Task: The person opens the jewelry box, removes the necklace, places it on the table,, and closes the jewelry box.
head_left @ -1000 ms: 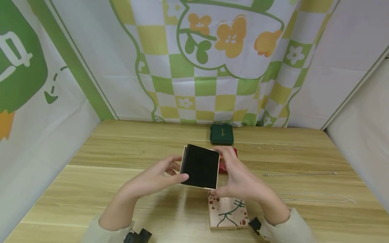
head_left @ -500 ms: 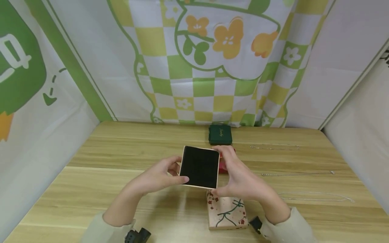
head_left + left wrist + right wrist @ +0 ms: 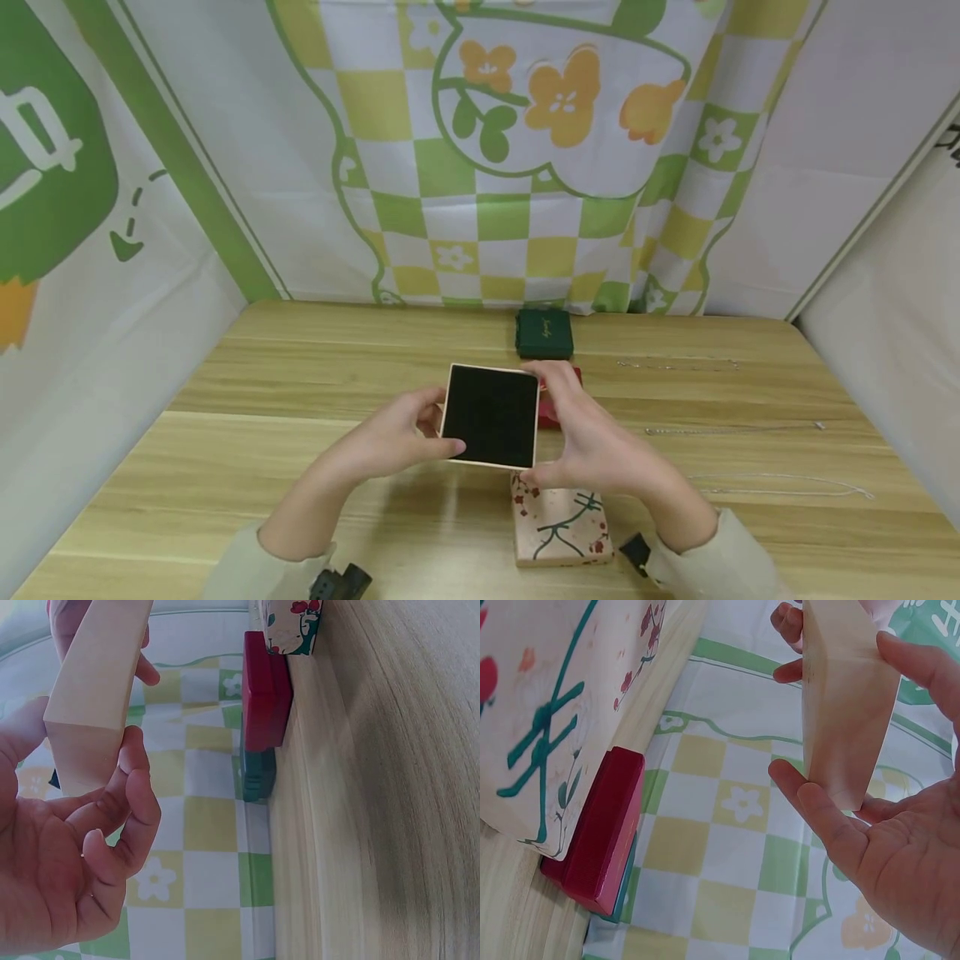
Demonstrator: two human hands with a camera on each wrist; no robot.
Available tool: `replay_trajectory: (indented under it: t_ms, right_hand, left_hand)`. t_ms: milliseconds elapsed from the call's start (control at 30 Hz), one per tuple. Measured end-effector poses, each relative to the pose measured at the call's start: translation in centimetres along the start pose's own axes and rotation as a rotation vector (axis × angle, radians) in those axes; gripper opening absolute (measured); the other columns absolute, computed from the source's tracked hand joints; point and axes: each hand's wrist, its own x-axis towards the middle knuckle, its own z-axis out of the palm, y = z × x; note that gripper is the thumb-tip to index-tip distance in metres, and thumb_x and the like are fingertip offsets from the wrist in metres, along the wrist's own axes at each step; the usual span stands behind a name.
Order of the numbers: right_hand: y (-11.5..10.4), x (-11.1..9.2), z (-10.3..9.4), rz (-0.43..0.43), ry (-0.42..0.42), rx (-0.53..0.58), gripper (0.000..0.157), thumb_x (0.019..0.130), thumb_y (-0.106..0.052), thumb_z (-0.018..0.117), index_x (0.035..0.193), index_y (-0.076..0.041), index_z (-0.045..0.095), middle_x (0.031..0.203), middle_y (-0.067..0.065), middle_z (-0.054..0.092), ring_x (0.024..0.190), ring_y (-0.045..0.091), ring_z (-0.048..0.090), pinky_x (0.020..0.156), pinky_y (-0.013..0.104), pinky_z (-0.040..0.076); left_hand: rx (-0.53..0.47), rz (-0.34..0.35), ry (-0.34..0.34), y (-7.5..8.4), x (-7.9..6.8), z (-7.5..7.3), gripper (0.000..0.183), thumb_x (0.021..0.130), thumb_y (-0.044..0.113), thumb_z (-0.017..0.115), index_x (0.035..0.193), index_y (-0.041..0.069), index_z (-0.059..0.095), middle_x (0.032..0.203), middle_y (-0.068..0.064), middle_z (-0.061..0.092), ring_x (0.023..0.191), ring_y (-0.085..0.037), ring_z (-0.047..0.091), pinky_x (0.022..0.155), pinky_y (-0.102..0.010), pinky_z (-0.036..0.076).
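A small square cream jewelry box (image 3: 94,682) is held up above the table, tilted toward the head camera. Its black pad (image 3: 491,415) lies level inside the cream rim. My left hand (image 3: 390,437) grips the left side, with the thumb over the front left corner of the pad and fingers behind the box. On the right side my right hand (image 3: 592,433) holds it, thumb at the near corner and fingertips at the far one. Below lies a cream lid (image 3: 562,533) with red blossoms and green strokes, partly hidden by the right hand and the box.
A red box (image 3: 264,697), partly covered by the right hand in the head view, stands behind the lid. Farther back is a dark green box (image 3: 544,335) near the patterned curtain (image 3: 502,217). Several thin chains, including a silver necklace (image 3: 735,430), lie on the wooden table at right.
The black pad's left edge stood raised one second ago and has sunk into the box, pad now flush. Both hands keep nearly the same hold.
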Motion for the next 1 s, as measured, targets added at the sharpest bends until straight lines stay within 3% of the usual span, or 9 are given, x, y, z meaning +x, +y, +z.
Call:
replay_trajectory:
  t_ms: [267,400,500,600,667,767,1000]
  right_hand:
    - [0.2,0.0,0.2,0.008,-0.001,0.006,0.109,0.067,-0.016,0.09,0.152,-0.011,0.022,0.152,0.011,0.028,0.133,0.028,0.045,0.108,0.052,0.042]
    - [0.2,-0.1,0.2,0.012,-0.01,0.017,0.108,0.068,-0.015,0.09,0.152,-0.012,0.022,0.153,0.01,0.027,0.132,0.029,0.045,0.107,0.052,0.043]
    - [0.2,-0.1,0.2,0.007,-0.023,0.029,0.107,0.068,-0.013,0.089,0.152,-0.012,0.022,0.152,0.01,0.026,0.131,0.028,0.045,0.106,0.051,0.044]
    - [0.2,-0.2,0.3,-0.012,-0.04,0.043,0.106,0.068,-0.011,0.088,0.152,-0.011,0.022,0.152,0.01,0.026,0.129,0.027,0.046,0.104,0.05,0.045]
    - [0.2,-0.2,0.4,-0.019,-0.055,0.05,0.106,0.069,-0.01,0.087,0.152,-0.011,0.021,0.151,0.01,0.026,0.128,0.027,0.046,0.103,0.049,0.046]
    - [0.3,-0.2,0.5,-0.021,-0.073,0.046,0.105,0.069,-0.008,0.085,0.152,-0.01,0.021,0.151,0.011,0.026,0.126,0.026,0.048,0.101,0.048,0.047]
    - [0.4,-0.2,0.6,-0.016,-0.084,0.045,0.105,0.069,-0.008,0.085,0.152,-0.011,0.02,0.151,0.012,0.025,0.125,0.026,0.048,0.1,0.049,0.047]
  left_hand:
    - [0.058,0.035,0.021,-0.1,0.2,0.1,0.032,0.084,0.016,0.076,0.105,0.0,0.058,0.073,-0.002,0.06,0.068,-0.013,0.055,0.063,-0.026,0.047]
    - [0.074,-0.051,0.048,0.0,0.4,0.0,0.05,0.09,0.029,0.072,0.124,-0.003,0.056,0.091,-0.007,0.063,0.084,-0.018,0.058,0.074,-0.032,0.05]
    - [0.037,-0.12,0.091,0.0,0.7,-0.2,0.062,0.095,0.041,0.064,0.136,-0.004,0.05,0.113,-0.012,0.063,0.103,-0.024,0.059,0.087,-0.041,0.051]
    - [-0.022,-0.143,0.125,0.0,1.2,-0.3,0.062,0.099,0.043,0.058,0.138,-0.003,0.05,0.127,-0.017,0.062,0.117,-0.03,0.059,0.098,-0.049,0.049]
    - [-0.059,-0.14,0.138,0.0,1.4,-0.2,0.056,0.1,0.041,0.057,0.134,-0.003,0.053,0.129,-0.019,0.063,0.12,-0.032,0.06,0.1,-0.05,0.048]
    - [-0.088,-0.138,0.134,-0.1,1.5,-0.2,0.059,0.101,0.038,0.056,0.14,-0.005,0.049,0.135,-0.023,0.06,0.127,-0.035,0.057,0.105,-0.054,0.045]
    - [-0.116,-0.125,0.123,-0.4,1.7,-0.2,0.052,0.1,0.034,0.057,0.138,-0.001,0.053,0.136,-0.021,0.06,0.13,-0.034,0.055,0.108,-0.056,0.042]
